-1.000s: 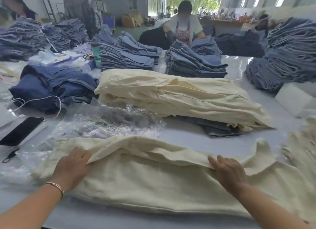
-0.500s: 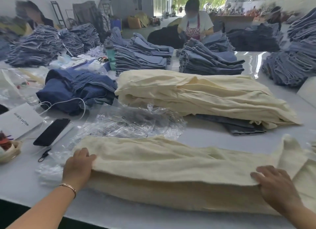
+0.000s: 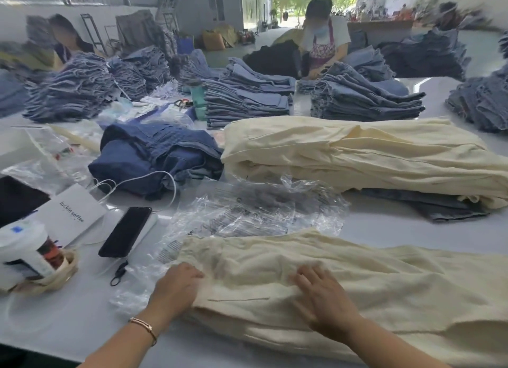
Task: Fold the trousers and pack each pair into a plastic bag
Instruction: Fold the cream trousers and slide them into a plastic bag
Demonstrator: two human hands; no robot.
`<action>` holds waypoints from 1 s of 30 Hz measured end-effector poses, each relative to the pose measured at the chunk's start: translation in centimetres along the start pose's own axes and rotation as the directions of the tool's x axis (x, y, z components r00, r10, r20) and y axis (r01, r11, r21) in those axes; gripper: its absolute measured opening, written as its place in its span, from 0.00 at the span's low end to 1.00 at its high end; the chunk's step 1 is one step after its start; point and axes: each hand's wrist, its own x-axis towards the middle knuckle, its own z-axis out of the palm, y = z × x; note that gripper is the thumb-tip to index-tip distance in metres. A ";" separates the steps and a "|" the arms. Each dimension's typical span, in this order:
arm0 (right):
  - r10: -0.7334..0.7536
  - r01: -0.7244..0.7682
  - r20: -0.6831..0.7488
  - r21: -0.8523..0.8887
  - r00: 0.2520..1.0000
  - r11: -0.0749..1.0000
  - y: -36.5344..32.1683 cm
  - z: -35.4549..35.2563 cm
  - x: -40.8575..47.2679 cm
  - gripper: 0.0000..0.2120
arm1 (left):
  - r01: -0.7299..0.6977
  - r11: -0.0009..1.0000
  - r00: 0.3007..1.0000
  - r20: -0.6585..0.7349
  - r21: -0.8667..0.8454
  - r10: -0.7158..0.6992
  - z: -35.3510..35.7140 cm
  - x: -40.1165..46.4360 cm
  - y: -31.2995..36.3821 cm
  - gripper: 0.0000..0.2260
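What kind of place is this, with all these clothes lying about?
Probably a garment factory's packing floor: stacks of folded denim cover a long table, clear plastic bags lie ready, and another worker sorts clothes opposite.

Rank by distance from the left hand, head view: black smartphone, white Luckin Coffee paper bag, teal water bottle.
From the left hand:
1. Black smartphone, just up-left on the table.
2. White Luckin Coffee paper bag, further left, beyond the phone.
3. Teal water bottle, far back among the denim stacks.
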 end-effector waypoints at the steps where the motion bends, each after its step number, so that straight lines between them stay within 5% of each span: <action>1: -0.033 0.033 -0.016 -0.016 0.999 0.999 -1.4 0.2 0.8 0.25 | 0.110 0.993 0.991 -0.086 0.044 -0.106 -0.4 0.0 -0.7 0.13; 4: -0.087 0.089 0.046 -0.047 0.995 0.995 -4.6 0.8 2.8 0.31 | 0.310 0.950 0.950 -0.040 0.015 -0.310 -0.5 -0.2 -2.1 0.18; 10: -0.068 0.073 0.064 -0.084 0.996 0.994 -6.8 1.6 3.3 0.32 | 0.415 0.898 0.910 0.063 -0.148 -0.410 -0.9 0.4 -2.9 0.27; 14: -0.055 0.049 -0.070 -0.089 0.996 0.995 -6.2 1.4 3.7 0.30 | 0.252 0.956 0.963 -0.054 -0.153 -0.262 -1.9 0.9 -2.7 0.14; 16: 0.019 -0.041 -0.228 -0.089 0.973 0.995 -5.0 0.2 3.9 0.14 | 0.113 0.980 0.978 -0.158 -0.165 -0.140 -2.1 0.8 -2.4 0.06; 17: 0.080 -0.099 -0.288 -0.054 0.954 0.994 -4.2 -0.4 3.8 0.08 | 0.084 0.976 0.973 -0.197 -0.201 -0.124 -2.2 0.7 -2.3 0.04; 21: 0.066 -0.085 -0.451 -0.021 0.890 0.996 -2.2 -1.1 1.2 0.11 | 0.106 0.915 0.932 -0.281 -0.389 -0.228 -1.9 0.1 -2.8 0.06; 25: -0.063 0.039 -0.294 -0.087 0.954 0.995 -3.1 0.7 -2.2 0.03 | 0.142 0.924 0.951 -0.210 -0.354 -0.227 0.5 -1.0 -3.2 0.08; 28: 0.006 -0.012 -0.126 -0.041 0.992 0.999 -2.9 2.1 -2.8 0.20 | 0.174 0.925 0.951 -0.184 -0.338 -0.247 1.2 -1.6 -3.5 0.10; 30: 0.051 -0.054 -0.119 -0.022 0.992 0.998 -3.0 1.9 -2.6 0.21 | 0.202 0.950 0.953 -0.177 -0.237 -0.247 0.8 -1.9 -3.1 0.06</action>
